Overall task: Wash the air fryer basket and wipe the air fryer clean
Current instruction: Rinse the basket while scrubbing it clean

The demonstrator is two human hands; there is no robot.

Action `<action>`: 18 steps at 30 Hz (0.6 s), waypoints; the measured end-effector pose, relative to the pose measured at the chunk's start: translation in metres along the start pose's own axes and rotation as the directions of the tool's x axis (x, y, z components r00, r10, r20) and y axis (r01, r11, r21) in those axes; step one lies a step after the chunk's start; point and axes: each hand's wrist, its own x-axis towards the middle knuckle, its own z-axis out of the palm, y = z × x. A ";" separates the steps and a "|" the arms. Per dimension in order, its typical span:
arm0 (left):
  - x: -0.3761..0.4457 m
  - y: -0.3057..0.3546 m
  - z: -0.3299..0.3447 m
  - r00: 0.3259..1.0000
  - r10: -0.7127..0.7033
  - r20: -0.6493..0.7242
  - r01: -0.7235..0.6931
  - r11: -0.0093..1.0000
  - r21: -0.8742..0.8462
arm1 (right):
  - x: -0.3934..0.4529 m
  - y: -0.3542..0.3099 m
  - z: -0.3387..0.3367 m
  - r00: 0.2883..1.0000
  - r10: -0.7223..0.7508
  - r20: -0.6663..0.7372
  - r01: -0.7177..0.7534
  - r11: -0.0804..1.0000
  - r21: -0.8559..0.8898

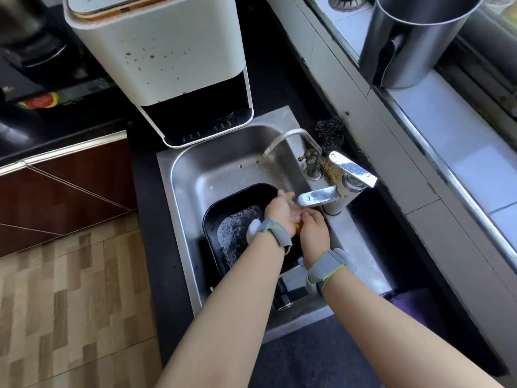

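Observation:
The black air fryer basket (237, 203) lies in the steel sink (212, 169), with foamy water on its floor. Both hands meet over its right side, under the faucet spout. My left hand (278, 212) and my right hand (314, 229) together grip a yellow sponge (291, 196), which shows only at small edges between the fingers. The white air fryer body (165, 60) stands behind the sink on the counter, its front slot open and its side spattered with brown spots.
A chrome mixer faucet (333, 191) and a thin curved tap (293, 141) rise at the sink's right rim. A steel-wool scourer (330, 133) sits behind them. A tall metal pot (414, 40) stands on the window ledge. Dark counter surrounds the sink.

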 end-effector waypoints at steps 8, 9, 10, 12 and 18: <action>0.003 0.002 0.002 0.996 -0.048 -0.078 0.049 0.999 0.010 | 0.012 -0.001 -0.005 0.985 -0.168 0.051 0.172 0.867 -0.468; 0.005 0.002 -0.001 0.995 -0.042 -0.091 0.046 0.998 0.036 | 0.017 0.000 -0.006 0.975 -0.207 0.077 0.214 0.799 -0.563; 0.006 0.002 -0.004 0.993 -0.034 -0.109 0.041 0.997 0.067 | 0.022 0.002 -0.006 0.967 -0.223 0.120 0.245 0.706 -0.665; 0.008 0.002 -0.010 0.992 -0.035 -0.122 0.050 0.992 0.119 | 0.032 0.006 -0.007 0.965 -0.171 0.198 0.257 0.466 -0.847; 0.016 -0.005 -0.026 0.982 -0.185 -0.026 0.186 0.977 0.106 | 0.041 0.013 -0.009 0.975 0.029 0.221 0.212 0.182 -0.960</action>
